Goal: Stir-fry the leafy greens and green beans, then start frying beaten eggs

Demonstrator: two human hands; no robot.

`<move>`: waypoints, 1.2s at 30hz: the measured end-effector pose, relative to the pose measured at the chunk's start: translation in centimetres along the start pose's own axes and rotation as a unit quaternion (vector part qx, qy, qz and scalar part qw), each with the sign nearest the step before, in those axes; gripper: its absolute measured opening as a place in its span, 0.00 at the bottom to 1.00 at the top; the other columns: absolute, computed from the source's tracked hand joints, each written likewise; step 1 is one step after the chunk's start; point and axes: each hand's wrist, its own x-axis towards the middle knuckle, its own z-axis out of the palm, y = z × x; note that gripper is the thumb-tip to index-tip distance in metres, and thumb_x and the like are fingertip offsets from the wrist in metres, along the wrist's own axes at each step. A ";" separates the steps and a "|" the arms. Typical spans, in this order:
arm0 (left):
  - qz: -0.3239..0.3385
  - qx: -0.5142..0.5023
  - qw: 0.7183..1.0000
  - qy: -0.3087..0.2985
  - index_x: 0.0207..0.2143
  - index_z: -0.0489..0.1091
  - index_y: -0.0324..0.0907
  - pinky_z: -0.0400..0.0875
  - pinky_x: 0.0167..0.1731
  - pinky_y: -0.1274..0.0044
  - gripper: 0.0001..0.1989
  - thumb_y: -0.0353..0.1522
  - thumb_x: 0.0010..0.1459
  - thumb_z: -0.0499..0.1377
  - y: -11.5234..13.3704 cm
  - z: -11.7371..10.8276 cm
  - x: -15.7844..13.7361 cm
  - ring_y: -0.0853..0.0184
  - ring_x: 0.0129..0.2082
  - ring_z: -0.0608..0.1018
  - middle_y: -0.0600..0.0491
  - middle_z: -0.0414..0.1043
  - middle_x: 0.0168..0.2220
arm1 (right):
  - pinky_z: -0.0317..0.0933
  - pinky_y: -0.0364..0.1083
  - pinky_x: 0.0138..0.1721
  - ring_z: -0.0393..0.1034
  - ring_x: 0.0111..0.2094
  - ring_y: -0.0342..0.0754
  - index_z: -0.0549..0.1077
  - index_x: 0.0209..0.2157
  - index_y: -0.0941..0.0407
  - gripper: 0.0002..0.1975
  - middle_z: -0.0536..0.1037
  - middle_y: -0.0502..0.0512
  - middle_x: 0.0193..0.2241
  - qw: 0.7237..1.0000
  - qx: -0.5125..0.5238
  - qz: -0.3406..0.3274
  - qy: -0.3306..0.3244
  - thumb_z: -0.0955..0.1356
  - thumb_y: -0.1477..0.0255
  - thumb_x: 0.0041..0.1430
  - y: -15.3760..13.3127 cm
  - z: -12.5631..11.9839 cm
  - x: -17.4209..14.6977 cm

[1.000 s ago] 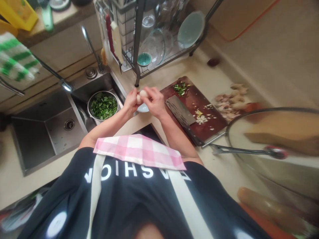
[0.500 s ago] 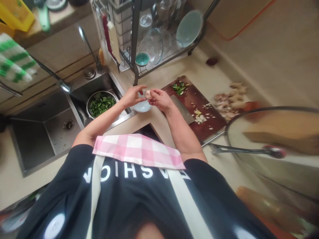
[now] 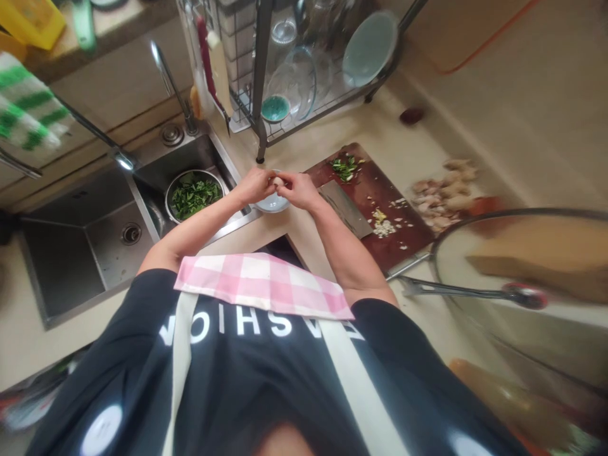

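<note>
Over a small white bowl (image 3: pixel 272 204) on the counter, my left hand (image 3: pixel 256 185) and my right hand (image 3: pixel 303 190) meet with fingertips pinched together. Between them is a small pale piece that looks like a garlic clove (image 3: pixel 278 182), mostly covered by the fingers. Both hands are closed on it. Right of my hands lies a dark red cutting board (image 3: pixel 399 212) bearing a cleaver (image 3: pixel 346 209), chopped white bits (image 3: pixel 382 228) and cut greens (image 3: pixel 346 168). What the bowl holds is hidden by my hands.
Left is a double sink (image 3: pixel 109 240); a pot of leafy greens (image 3: pixel 194 195) stands in its right basin. A dish rack (image 3: pixel 259 82) with bowls rises behind my hands. Ginger and garlic (image 3: pixel 446 190) lie right of the board, near a large glass lid (image 3: pixel 513 316).
My hands have drawn together; my left fingers, spread before, now close on the pale piece along with the right ones. The view has shifted slightly.
</note>
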 end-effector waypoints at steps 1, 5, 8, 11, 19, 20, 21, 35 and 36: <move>0.002 -0.002 1.000 0.006 0.44 0.78 0.36 0.68 0.39 0.71 0.17 0.30 0.56 0.55 -0.1 0.2 0.0 0.59 0.35 0.80 0.45 0.79 0.32 | 0.58 0.43 0.35 0.65 0.28 0.44 0.80 0.44 0.61 0.17 0.75 0.52 0.25 1.000 -0.022 -0.009 0.001 0.65 0.70 0.55 0.0 0.0 0.0; 0.022 -0.004 1.000 0.019 0.44 0.77 0.37 0.67 0.38 0.73 0.16 0.29 0.56 0.56 -0.9 1.1 0.0 0.60 0.34 0.79 0.47 0.79 0.32 | 0.55 0.43 0.35 0.62 0.28 0.44 0.78 0.45 0.61 0.19 0.74 0.53 0.26 0.998 -0.048 -0.019 -0.021 0.64 0.72 0.54 -0.2 -0.1 0.1; 0.033 0.004 0.999 0.012 0.40 0.77 0.38 0.67 0.37 0.74 0.13 0.29 0.55 0.57 -1.5 1.4 0.0 0.62 0.32 0.78 0.47 0.78 0.31 | 0.54 0.43 0.35 0.61 0.28 0.44 0.77 0.41 0.61 0.15 0.74 0.54 0.27 0.996 -0.066 -0.031 -0.044 0.64 0.72 0.54 0.1 0.1 0.3; 0.036 0.020 0.999 0.008 0.41 0.77 0.38 0.67 0.36 0.73 0.14 0.28 0.55 0.56 -1.8 1.6 -0.2 0.62 0.33 0.78 0.47 0.79 0.33 | 0.53 0.44 0.35 0.59 0.28 0.45 0.75 0.38 0.60 0.12 0.73 0.54 0.27 0.993 -0.089 -0.047 -0.053 0.63 0.74 0.53 0.5 0.3 0.5; -0.015 0.117 0.993 -0.030 0.43 0.76 0.38 0.67 0.34 0.70 0.14 0.30 0.59 0.54 -0.8 0.7 -1.0 0.56 0.36 0.80 0.43 0.79 0.36 | 0.55 0.45 0.37 0.62 0.32 0.48 0.73 0.39 0.60 0.12 0.74 0.60 0.34 0.975 -0.197 -0.076 -0.074 0.61 0.78 0.54 -0.3 0.1 0.4; -0.026 0.131 0.990 -0.039 0.44 0.76 0.38 0.67 0.35 0.70 0.14 0.30 0.60 0.54 -0.5 0.5 -1.1 0.55 0.37 0.80 0.43 0.79 0.36 | 0.55 0.46 0.37 0.63 0.33 0.48 0.73 0.40 0.60 0.13 0.74 0.60 0.35 0.971 -0.218 -0.075 -0.070 0.61 0.78 0.55 -0.5 0.0 0.3; -0.036 0.145 0.988 -0.046 0.44 0.76 0.38 0.67 0.35 0.70 0.14 0.30 0.61 0.53 -0.2 0.3 -1.1 0.54 0.37 0.80 0.42 0.79 0.37 | 0.56 0.46 0.37 0.63 0.34 0.49 0.73 0.41 0.60 0.13 0.75 0.61 0.37 0.966 -0.238 -0.076 -0.063 0.61 0.79 0.56 -0.7 0.0 0.2; -0.030 0.133 0.989 0.058 0.43 0.74 0.36 0.66 0.44 0.64 0.15 0.30 0.67 0.47 8.3 -9.2 -1.9 0.49 0.50 0.74 0.43 0.70 0.41 | 0.58 0.52 0.53 0.63 0.50 0.55 0.69 0.53 0.65 0.17 0.71 0.65 0.50 0.924 -0.357 -0.128 0.047 0.57 0.76 0.68 -10.8 -8.0 -1.7; -0.031 0.138 0.988 0.062 0.43 0.74 0.36 0.66 0.44 0.63 0.16 0.30 0.67 0.47 8.2 -9.1 -1.8 0.48 0.50 0.74 0.42 0.71 0.42 | 0.59 0.53 0.53 0.63 0.51 0.56 0.69 0.54 0.65 0.18 0.70 0.66 0.51 0.923 -0.359 -0.127 0.055 0.56 0.76 0.68 -11.0 -7.8 -1.7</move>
